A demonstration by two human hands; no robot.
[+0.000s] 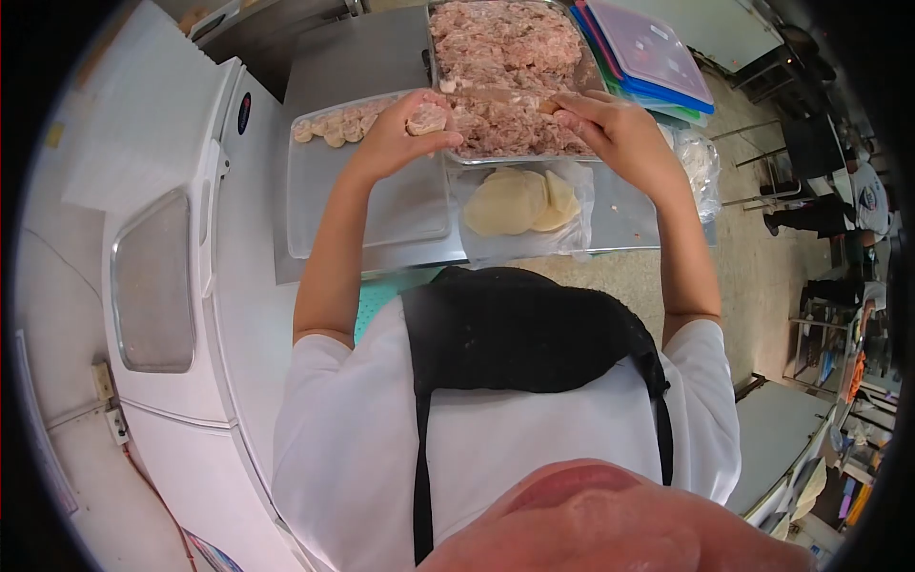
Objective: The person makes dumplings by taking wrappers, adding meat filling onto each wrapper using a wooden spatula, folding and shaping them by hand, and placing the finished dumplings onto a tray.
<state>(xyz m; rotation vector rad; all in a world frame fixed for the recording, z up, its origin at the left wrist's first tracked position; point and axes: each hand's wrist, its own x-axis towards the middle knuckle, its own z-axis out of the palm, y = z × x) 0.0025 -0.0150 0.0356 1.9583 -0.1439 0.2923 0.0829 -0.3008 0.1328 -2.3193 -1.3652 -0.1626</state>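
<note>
Right, the dumpling (426,119) sits in the left hand (405,138), fingers curled round it, thumb in front, over the inner edge of the dumpling tray (367,205) and just beside the meat tray (519,157). Filling shows on the dumpling's upper side. Right hand (615,133) is over the near right part of the meat tray, thumb and fingers pinched on a small brown tool (549,107); rest of the tool is hard to make out. Hands are apart, with meat between them.

Meat tray holds a thick layer of ground meat (510,48), pink with pale bits, nearly to the rim. To its left, the dumpling tray has finished dumplings (334,129) lined up along the far edge, partly behind the left hand; bare metal nearer the person. Just in front of the meat tray, round pale wrappers (510,202) lie in an overlapping pile on a clear plastic sheet (581,181). Stacked lids (658,52), purplish, blue and green, are at the meat tray's right, with a crumpled clear bag (701,172) nearer the person. All on a metal worktop (624,224).

Person wears a black apron (515,329) over a white shirt (534,429). White fridge (191,286) on the left. Far right, blurry: another person (865,200) in a light top and dark trousers, near metal racks.
</note>
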